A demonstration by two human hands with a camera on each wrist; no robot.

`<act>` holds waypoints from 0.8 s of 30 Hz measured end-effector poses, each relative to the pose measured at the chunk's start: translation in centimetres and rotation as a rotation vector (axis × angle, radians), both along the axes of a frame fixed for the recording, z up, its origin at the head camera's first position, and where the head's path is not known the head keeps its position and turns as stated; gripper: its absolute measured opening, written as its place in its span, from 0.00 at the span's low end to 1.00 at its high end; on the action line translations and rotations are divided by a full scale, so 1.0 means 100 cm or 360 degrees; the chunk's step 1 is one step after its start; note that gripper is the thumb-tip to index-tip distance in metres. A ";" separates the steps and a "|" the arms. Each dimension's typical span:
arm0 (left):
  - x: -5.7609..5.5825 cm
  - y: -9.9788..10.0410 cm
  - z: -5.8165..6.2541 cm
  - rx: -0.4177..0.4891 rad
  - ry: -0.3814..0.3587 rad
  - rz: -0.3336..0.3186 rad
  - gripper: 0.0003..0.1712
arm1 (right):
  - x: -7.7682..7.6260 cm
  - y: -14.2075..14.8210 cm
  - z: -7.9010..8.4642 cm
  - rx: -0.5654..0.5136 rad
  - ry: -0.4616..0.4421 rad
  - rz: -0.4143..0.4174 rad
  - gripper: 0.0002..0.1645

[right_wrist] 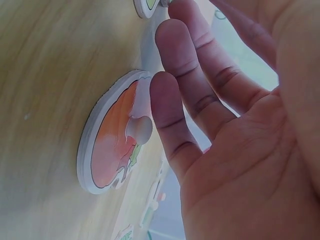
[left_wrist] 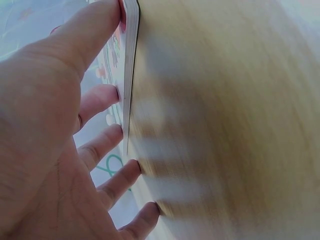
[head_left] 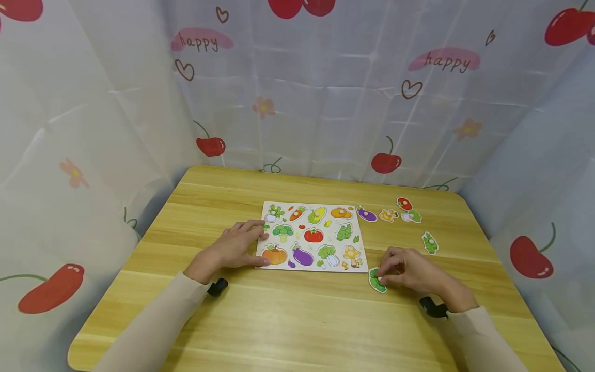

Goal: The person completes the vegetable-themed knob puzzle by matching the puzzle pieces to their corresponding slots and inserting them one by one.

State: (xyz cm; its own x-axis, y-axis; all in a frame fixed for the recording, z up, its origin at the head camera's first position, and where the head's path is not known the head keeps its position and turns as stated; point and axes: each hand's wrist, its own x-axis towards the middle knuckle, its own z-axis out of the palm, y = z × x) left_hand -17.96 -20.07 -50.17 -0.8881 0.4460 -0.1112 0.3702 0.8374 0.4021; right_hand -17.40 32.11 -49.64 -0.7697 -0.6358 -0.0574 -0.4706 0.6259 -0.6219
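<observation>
A white puzzle board [head_left: 297, 235] printed with vegetables lies flat on the table. Along its left edge rests my left hand [head_left: 238, 245], fingers spread, with the thumb at the near left corner. The left wrist view shows the thumb and fingertips [left_wrist: 102, 97] along the board's side. Just off the near right corner, my right hand [head_left: 409, 271] pinches the knob of a green broccoli puzzle piece [head_left: 377, 281]. Below the right hand's other fingers, an orange pumpkin puzzle piece [right_wrist: 112, 150] with a white knob shows in the right wrist view; the hand hides it in the head view.
Loose pieces lie right of the board: an eggplant [head_left: 367, 214], a mushroom [head_left: 388, 215], a tomato [head_left: 404, 203], a bok choy [head_left: 411, 216] and a green leafy piece [head_left: 429, 243]. Knobbed pieces, including a corn [head_left: 317, 215], sit in the board's far row. A printed curtain [head_left: 302, 124] surrounds the wooden table [head_left: 279, 320].
</observation>
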 end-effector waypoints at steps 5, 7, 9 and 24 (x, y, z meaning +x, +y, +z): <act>0.001 0.000 0.001 0.0002 -0.0004 0.0001 0.41 | 0.000 -0.001 -0.001 0.0005 0.0027 -0.0001 0.06; 0.001 0.000 0.001 0.0003 -0.0007 0.0001 0.40 | 0.000 -0.001 -0.001 0.0016 0.0041 -0.0006 0.06; 0.002 0.000 0.002 0.0003 -0.0009 0.0001 0.40 | -0.001 -0.002 -0.001 0.0029 0.0051 -0.0009 0.05; 0.001 0.003 0.001 -0.0020 -0.0009 0.0014 0.40 | -0.002 -0.007 0.005 0.0023 0.0088 -0.0008 0.07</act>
